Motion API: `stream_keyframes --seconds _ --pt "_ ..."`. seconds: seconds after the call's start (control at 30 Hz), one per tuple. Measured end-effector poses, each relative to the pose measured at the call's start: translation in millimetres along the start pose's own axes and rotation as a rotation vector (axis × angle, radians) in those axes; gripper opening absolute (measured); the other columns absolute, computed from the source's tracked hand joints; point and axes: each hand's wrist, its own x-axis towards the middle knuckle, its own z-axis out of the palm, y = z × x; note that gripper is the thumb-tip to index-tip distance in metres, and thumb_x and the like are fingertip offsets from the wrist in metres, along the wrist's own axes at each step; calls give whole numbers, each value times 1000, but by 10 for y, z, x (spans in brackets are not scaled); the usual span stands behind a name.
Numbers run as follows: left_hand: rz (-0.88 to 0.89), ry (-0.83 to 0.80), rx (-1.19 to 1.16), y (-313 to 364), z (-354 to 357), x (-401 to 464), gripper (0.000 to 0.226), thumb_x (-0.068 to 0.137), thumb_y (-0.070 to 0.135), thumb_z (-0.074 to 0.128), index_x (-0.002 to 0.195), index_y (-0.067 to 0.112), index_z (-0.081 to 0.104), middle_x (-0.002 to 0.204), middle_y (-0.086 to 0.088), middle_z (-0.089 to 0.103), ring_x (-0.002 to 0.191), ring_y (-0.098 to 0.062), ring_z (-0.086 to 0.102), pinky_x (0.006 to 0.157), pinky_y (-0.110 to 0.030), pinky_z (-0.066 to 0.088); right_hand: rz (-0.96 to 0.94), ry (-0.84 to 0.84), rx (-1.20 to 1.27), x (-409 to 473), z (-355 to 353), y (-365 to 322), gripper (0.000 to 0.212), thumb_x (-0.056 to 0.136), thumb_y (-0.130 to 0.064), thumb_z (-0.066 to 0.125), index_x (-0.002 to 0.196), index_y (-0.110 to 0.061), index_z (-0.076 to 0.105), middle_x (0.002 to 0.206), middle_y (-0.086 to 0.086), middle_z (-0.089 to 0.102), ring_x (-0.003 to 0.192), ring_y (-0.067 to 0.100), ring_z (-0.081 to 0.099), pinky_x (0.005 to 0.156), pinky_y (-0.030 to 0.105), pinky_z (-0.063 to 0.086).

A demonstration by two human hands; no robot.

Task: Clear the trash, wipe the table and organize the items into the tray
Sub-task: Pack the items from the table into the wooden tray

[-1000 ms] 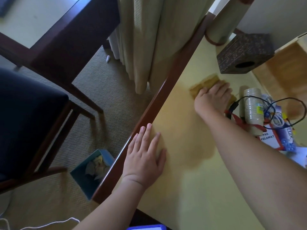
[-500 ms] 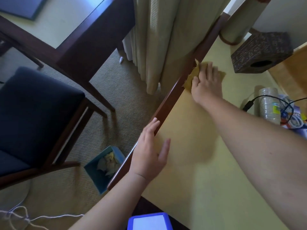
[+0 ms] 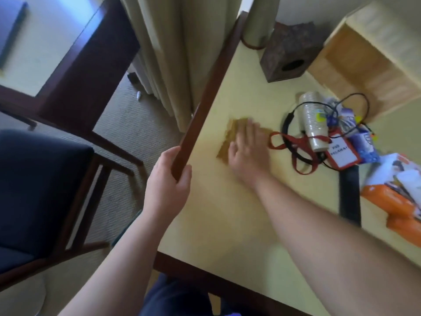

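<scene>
A: Nearest us, our left hand (image 3: 167,185) – where's it at?

B: On the dark wooden edge of the table (image 3: 200,224), fingers curled over the rim, thumb on the yellow top. It grips the edge.

A: And the right hand (image 3: 247,153)?

B: Further in, w/ fingers flat and roughly together, pressing the brown cloth (image 3: 230,137) down on the tabletop. Blurry, so we can't tell finger detail. Cloth sits near the left edge, just beside the red lanyard (image 3: 293,151).

A: Stuff beyond that?

B: Lanyard leads to a red badge holder (image 3: 341,152). A stack of paper cups (image 3: 313,124) lies on its side over a black cable (image 3: 289,137) loop, touching blue-and-white packets (image 3: 362,142). Orange pack (image 3: 394,201) at the right edge, black strip (image 3: 349,192) next to it.

A: Farthest?

B: Dark patterned tissue box (image 3: 289,55), a lamp base (image 3: 259,23) behind it, and the wooden tray (image 3: 355,62) at far right. Off the table, left: curtain (image 3: 164,53) & blue-seated chair (image 3: 41,190).
</scene>
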Motion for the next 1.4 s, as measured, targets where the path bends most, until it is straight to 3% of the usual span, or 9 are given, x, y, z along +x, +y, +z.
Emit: stream_keyframes --seconds 0.17,0.33,0.43,0.63,0.8,0.9,1.07,1.17,1.4 --pt "15 -69 66 175 253 -142 49 100 35 65 146 33 49 143 9 58 134 -15 51 110 -35 42 -709 -334 -38 -1671 55 180 73 104 -39 36 166 -29 0 174 -1 -12 159 21 -14 129 42 -8" --pt "49 -146 207 285 477 -218 44 100 36 63 143 34 53 136 7 58 131 -19 48 102 -34 38 -237 -56 -3 -1209 -28 1299 65 107 -39 35 166 -20 16 174 4 9 161 25 2 125 53 22" --pt "40 -147 206 399 719 -298 43 100 33 63 142 30 54 138 2 58 131 -24 48 109 -39 38 -32 -11 49 -1273 18 1097 64 110 -40 24 167 -17 7 174 8 1 161 28 -5 129 51 14" --pt "17 -194 331 594 1184 -443 52 100 45 59 149 35 47 165 2 33 151 -27 29 122 -47 31 -469 -231 62 -2152 29 1320 61 111 -46 30 165 -39 4 173 -9 -12 159 17 -15 127 42 -4" --pt "-42 -159 396 660 1469 -544 60 101 58 49 155 33 40 175 -5 9 161 -26 1 130 -49 10 -219 -72 79 -2188 -152 2108 54 101 -28 59 154 -29 47 166 -2 36 154 23 30 118 48 41" --pt "-30 -146 412 778 1656 -646 67 102 62 43 160 31 33 175 -5 1 161 -23 -7 130 -49 -2 -174 23 296 -2157 -414 2178 41 100 -18 64 140 -26 64 148 -6 60 139 9 48 103 37 54" --pt "53 -196 471 936 1925 -688 84 92 82 39 163 40 21 175 2 -10 160 -19 -16 129 -48 -9 -29 323 549 -1773 -1331 2379 33 102 -13 59 130 -28 65 115 -20 68 103 -13 59 91 3 38" --pt "32 -226 539 993 2024 -664 98 83 94 33 164 44 13 174 3 -18 159 -19 -22 128 -49 -13 214 502 482 -1336 -1900 2865 26 106 -21 56 131 -23 64 112 -7 71 98 8 62 84 23 43" --pt "13 -232 554 988 2031 -660 108 72 103 30 163 50 7 172 7 -24 157 -18 -27 128 -49 -13 515 190 284 -218 -2113 4073 37 108 -24 46 142 -15 53 130 20 65 116 44 61 90 41 48"
